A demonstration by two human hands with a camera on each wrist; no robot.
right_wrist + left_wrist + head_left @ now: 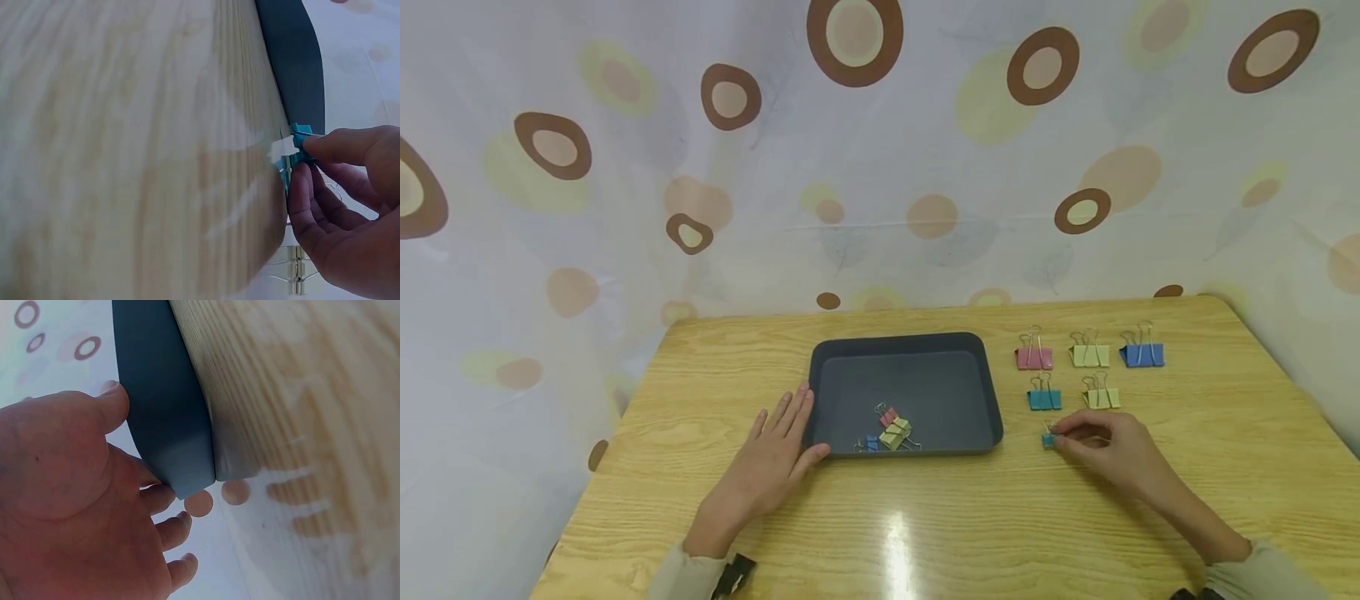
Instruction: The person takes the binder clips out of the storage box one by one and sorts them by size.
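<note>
My right hand [1120,450] pinches a small teal binder clip [1048,439] between thumb and fingertips, on or just above the table right of the tray. The right wrist view shows this teal clip [302,134] at the fingertips of the right hand [356,206]. My left hand [767,467] has its fingers extended and touches the left side of the dark grey tray [910,342]. Seen from the left wrist, the thumb and fingers lie against the tray's wall [165,406]. Inside the tray, near its front edge, are a pink clip [888,416], yellow clip [895,435] and blue clip [872,443].
Beyond the right hand, larger binder clips stand in two rows: pink [1034,358], yellow [1090,356] and blue [1144,355] behind, teal [1045,399] and yellow [1102,397] in front. The wooden table [970,525] meets a patterned cloth [880,258] at the back.
</note>
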